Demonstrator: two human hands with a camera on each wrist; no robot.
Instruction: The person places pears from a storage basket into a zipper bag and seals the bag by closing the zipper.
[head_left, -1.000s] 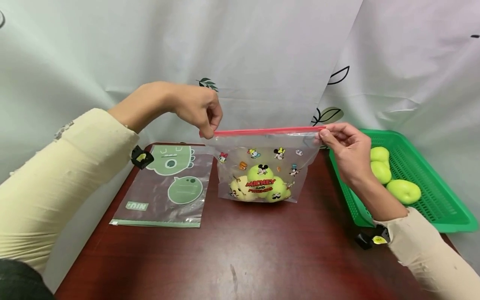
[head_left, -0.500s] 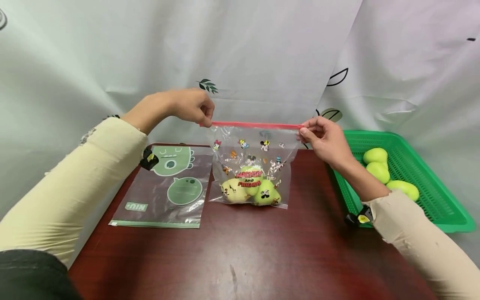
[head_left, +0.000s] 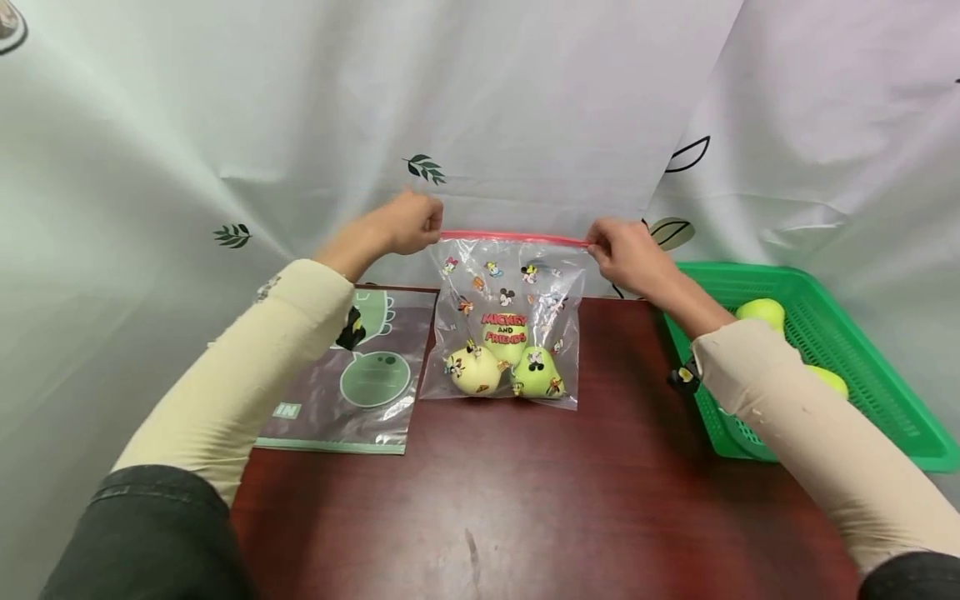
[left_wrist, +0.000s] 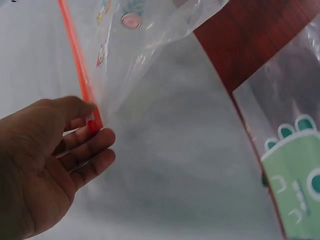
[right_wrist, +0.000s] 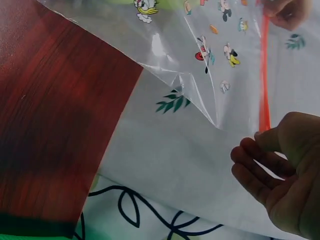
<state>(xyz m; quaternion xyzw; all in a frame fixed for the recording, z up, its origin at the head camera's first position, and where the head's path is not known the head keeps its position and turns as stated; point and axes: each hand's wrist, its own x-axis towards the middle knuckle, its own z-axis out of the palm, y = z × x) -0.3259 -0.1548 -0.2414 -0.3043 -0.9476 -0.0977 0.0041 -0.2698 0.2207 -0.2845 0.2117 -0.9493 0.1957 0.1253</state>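
A clear zip bag (head_left: pixel 506 275) with cartoon prints and a red zip strip hangs upright over the back of the table, with three pale green fruits (head_left: pixel 476 371) in its bottom. My left hand (head_left: pixel 411 223) pinches the strip's left end; in the left wrist view the thumb and index finger of that hand (left_wrist: pixel 60 145) grip the red end (left_wrist: pixel 93 120). At the other end my right hand (head_left: pixel 628 254) pinches the strip between thumb and fingers, as the right wrist view shows with the hand (right_wrist: pixel 285 170) at the red strip (right_wrist: pixel 264 100).
A flat clear bag (head_left: pixel 352 417) with green dinosaur prints and a green zip strip lies at left on the dark red table (head_left: pixel 480 492), partly behind the left sleeve. The green basket (head_left: pixel 885 400) at right holds more green fruits (head_left: pixel 763 312). A white curtain (head_left: pixel 525 108) stands behind.
Both hands have shifted up and away, the right one also leftward, carrying the bag back. The strip looks shorter in view now, and the right hand has turned its back towards the head camera.
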